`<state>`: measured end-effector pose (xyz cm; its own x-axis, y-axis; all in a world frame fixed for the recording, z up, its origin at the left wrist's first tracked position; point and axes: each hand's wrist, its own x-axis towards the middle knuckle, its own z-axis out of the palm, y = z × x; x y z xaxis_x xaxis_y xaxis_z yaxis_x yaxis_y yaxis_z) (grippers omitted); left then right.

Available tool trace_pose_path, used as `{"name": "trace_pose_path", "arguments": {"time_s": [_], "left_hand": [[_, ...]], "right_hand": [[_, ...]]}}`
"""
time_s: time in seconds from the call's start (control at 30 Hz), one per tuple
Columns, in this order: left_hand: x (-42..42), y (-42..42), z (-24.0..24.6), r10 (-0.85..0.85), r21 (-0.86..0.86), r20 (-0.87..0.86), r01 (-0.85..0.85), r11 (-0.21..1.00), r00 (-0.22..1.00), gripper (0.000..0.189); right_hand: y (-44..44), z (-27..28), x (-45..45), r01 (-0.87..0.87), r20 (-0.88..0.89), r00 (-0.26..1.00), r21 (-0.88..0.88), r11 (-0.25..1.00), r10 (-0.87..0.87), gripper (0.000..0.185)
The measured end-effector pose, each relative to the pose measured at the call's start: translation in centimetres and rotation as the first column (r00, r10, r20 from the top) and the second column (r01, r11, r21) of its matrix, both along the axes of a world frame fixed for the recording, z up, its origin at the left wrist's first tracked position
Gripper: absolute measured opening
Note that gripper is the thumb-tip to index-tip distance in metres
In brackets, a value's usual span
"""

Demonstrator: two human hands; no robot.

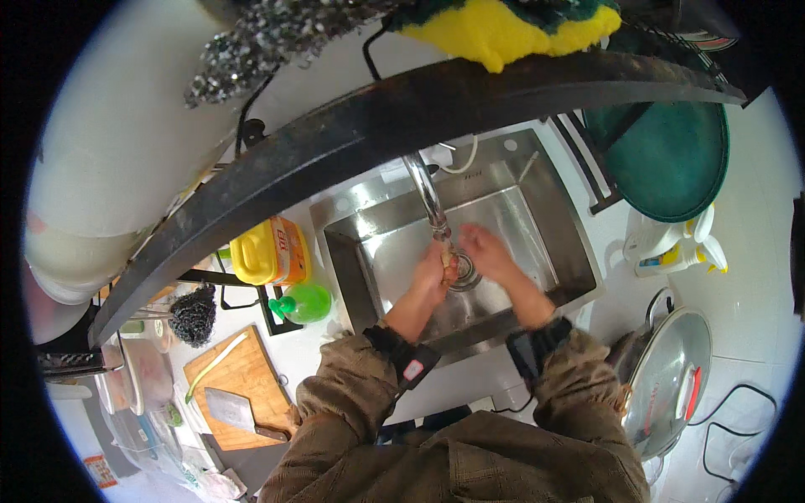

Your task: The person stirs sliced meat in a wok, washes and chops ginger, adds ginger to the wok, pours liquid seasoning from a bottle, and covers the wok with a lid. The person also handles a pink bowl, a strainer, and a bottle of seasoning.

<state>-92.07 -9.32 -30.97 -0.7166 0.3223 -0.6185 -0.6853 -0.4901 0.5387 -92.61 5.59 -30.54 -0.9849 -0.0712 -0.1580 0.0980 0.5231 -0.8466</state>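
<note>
Under the chrome faucet, my left hand grips a small knobby tan piece, which looks like ginger root. Water seems to run from the spout onto it. My right hand is just to the right, blurred by motion and apart from the piece, with nothing visible in it. Both hands are inside the stainless steel sink, above and beside its round drain strainer.
Left of the sink stand a yellow jug and a green pump bottle. A cleaver and a scallion stalk lie on a wooden cutting board. Right are spray bottles and a lidded pot. A dark shelf bar crosses above.
</note>
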Motion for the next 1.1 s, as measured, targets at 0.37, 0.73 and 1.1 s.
{"name": "trace_pose_path", "arguments": {"time_s": [0.37, 0.73, 1.1], "left_hand": [[-0.2, 0.0, 0.6, -0.066, -0.082, -0.102, 0.058, 0.995, 0.993, 0.023], [-0.4, 0.1, -0.8, -0.099, -0.362, -0.169, 0.031, 0.932, 0.981, 0.03], [0.0, -0.8, 1.8, 0.075, 0.253, -0.15, -0.036, 0.967, 0.986, 0.011]], "right_hand": [[-4.2, -1.4, 1.4, 0.17, 0.214, 0.974, -0.49, 0.855, -0.071, 0.038], [-5.6, -3.7, 2.3, 0.149, 0.047, 0.988, -0.566, 0.811, -0.149, 0.027], [-3.6, -1.9, 2.7, 0.253, 0.209, 0.967, -0.703, 0.664, -0.147, 0.037]]}}
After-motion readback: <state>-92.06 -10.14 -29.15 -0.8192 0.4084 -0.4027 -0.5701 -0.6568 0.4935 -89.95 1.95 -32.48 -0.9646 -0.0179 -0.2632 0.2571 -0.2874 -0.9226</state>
